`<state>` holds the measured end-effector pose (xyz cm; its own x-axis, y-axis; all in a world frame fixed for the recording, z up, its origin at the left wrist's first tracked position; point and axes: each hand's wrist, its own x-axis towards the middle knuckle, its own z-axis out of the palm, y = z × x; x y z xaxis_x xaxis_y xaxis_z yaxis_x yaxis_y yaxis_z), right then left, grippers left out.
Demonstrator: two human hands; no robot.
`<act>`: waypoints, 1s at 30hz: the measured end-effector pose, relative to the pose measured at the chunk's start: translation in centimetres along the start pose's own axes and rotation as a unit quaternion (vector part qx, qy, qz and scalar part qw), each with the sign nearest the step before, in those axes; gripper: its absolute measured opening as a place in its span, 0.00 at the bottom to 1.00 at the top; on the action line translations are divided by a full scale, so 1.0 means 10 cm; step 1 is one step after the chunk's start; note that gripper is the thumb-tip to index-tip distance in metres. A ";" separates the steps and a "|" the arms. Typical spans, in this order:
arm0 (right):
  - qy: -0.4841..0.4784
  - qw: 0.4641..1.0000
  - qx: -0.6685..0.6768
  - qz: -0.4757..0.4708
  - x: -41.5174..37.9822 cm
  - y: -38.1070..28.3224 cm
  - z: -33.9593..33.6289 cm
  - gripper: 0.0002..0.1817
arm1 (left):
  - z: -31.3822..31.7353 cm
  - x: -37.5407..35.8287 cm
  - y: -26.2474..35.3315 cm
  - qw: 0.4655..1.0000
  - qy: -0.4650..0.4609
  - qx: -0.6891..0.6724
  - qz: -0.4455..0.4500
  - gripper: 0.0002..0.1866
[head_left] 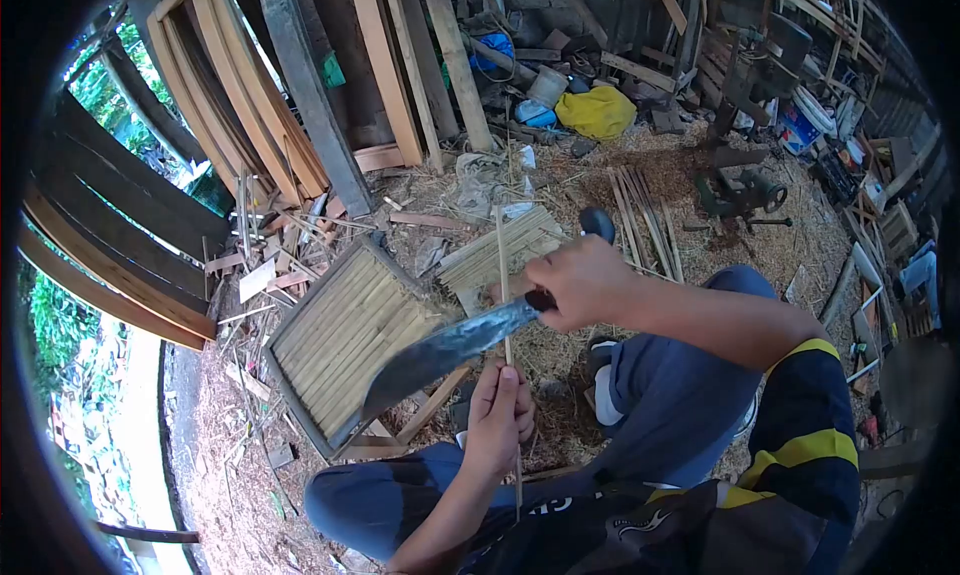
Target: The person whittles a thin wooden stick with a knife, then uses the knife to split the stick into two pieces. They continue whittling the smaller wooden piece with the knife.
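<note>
My right hand (585, 283) is wrapped round the handle of a machete (435, 357), whose wide blade points left and slightly down. Near the handle, the blade crosses a thin bamboo strip (502, 250). That strip stands almost upright in front of me, its lower end reaching my lap. Just below the blade, my left hand (498, 420) grips the strip with closed fingers. Behind the blade lies a framed panel of bamboo slats (345, 340), tilted on the ground. A flat bundle of slats (515, 237) rests beyond my right hand.
Shavings and wood scraps cover the ground (570, 195). Long boards (315, 100) lean at the back left. Several loose strips (645, 220) lie ahead to the right, near a green metal machine (740, 193). A yellow cloth (597, 113) sits among clutter at the back.
</note>
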<state>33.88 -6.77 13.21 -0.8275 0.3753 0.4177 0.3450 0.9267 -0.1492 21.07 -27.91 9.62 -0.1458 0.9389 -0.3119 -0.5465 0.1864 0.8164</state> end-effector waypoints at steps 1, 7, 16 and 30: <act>0.023 1.000 -0.005 -0.004 0.03 0.12 0.05 0.15 | -0.01 -0.01 0.00 1.000 -0.005 -0.004 0.000 0.12; 0.060 0.952 0.036 0.297 0.30 0.67 -0.16 0.17 | 0.00 -0.04 -0.01 1.000 -0.026 -0.002 0.015 0.11; -0.025 0.999 0.022 0.011 -0.02 -0.02 0.02 0.14 | 0.03 -0.03 0.03 0.999 0.017 0.040 0.016 0.11; -0.005 0.998 0.044 0.038 -0.01 -0.05 -0.12 0.15 | 0.00 -0.03 0.07 1.000 0.028 0.000 -0.013 0.15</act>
<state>34.37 -7.26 14.30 -0.8051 0.4446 0.3926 0.3674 0.8935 -0.2583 20.68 -28.06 10.28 -0.1775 0.9163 -0.3590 -0.5508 0.2098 0.8078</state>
